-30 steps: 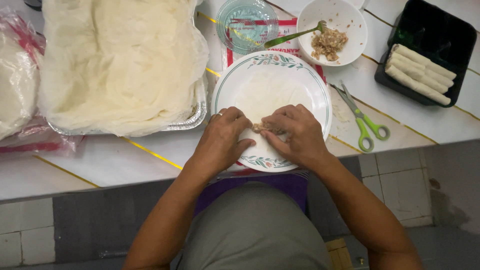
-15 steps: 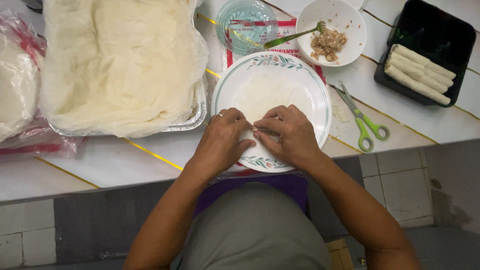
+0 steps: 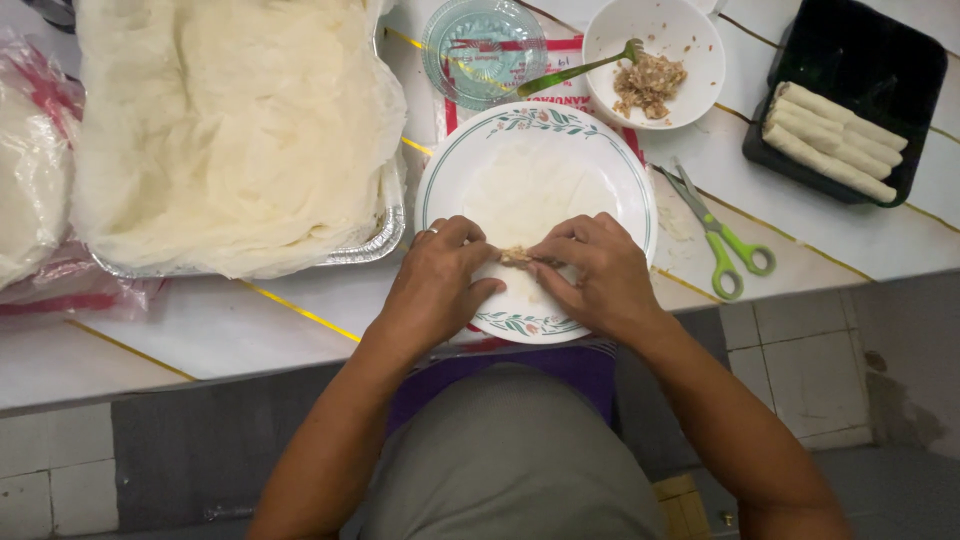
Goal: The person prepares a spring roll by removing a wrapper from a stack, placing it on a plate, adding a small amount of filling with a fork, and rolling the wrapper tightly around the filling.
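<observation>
Since the earlier frames your two hands have barely shifted, staying curled together over the near half of the plate with the wrapper edge drawn up over the filling. Working from the big things down: the foil tray [image 3: 385, 235] of stacked wrapper sheets [image 3: 225, 130] lies far left, a plastic bag [image 3: 35, 190] of more sheets beyond it at the left edge, and the black tray [image 3: 905, 60] with finished rolls [image 3: 835, 140] sits far right. Your flowered plate [image 3: 610, 150] is in the middle, carrying one thin wrapper [image 3: 530, 185] spread flat. Behind it stand a clear glass dish [image 3: 485, 45] and a white bowl [image 3: 695, 35] of minced filling [image 3: 650, 82] with a green-handled fork [image 3: 575, 72]; green scissors [image 3: 722, 240] lie just right of the plate. Your left hand [image 3: 435, 290] and right hand [image 3: 595, 275] are both pinched on the wrapper's near fold, fingertips almost touching around a small line of filling [image 3: 515, 257]. To do this well, I would say keep the fold snug against the filling, press evenly from both sides so no air pocket forms, and go gently, since the sheet looks thin enough to tear.
</observation>
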